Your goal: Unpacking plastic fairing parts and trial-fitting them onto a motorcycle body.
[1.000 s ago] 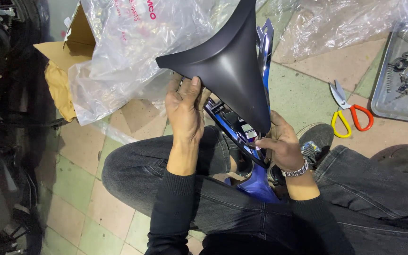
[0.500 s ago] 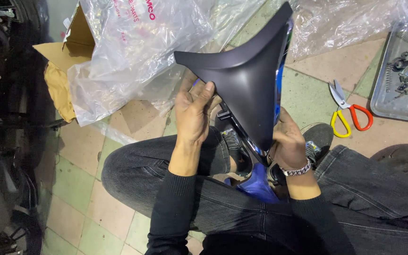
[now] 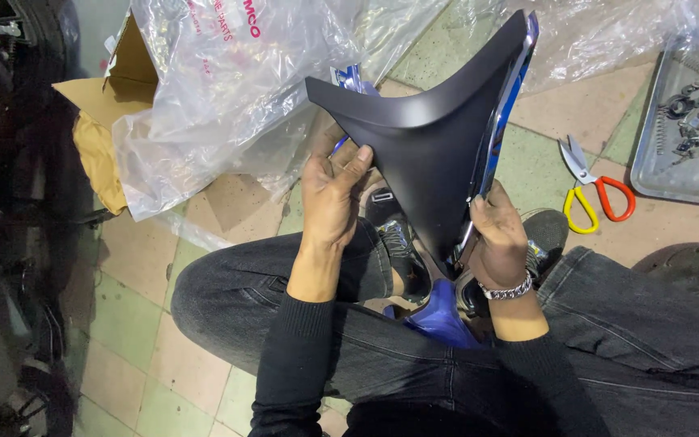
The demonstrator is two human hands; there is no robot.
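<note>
Matte black plastic, the curved panel [image 3: 438,154] stands upright over the person's lap, clasped from both sides. The left hand [image 3: 335,194] grips its swept wing edge; the right hand [image 3: 497,235] clenches the glossy blue trim edge, steadying it. Beyond the right grip lie scissors [image 3: 596,194] and a metal tray [image 3: 689,121].

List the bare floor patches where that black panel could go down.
Bare tile lies between the scissors and the right hand, and lower left between the jeans and the dark machine. Crowded: plastic bags and cardboard box upper left, metal tray of parts far right. The left hand grips the black panel.
</note>
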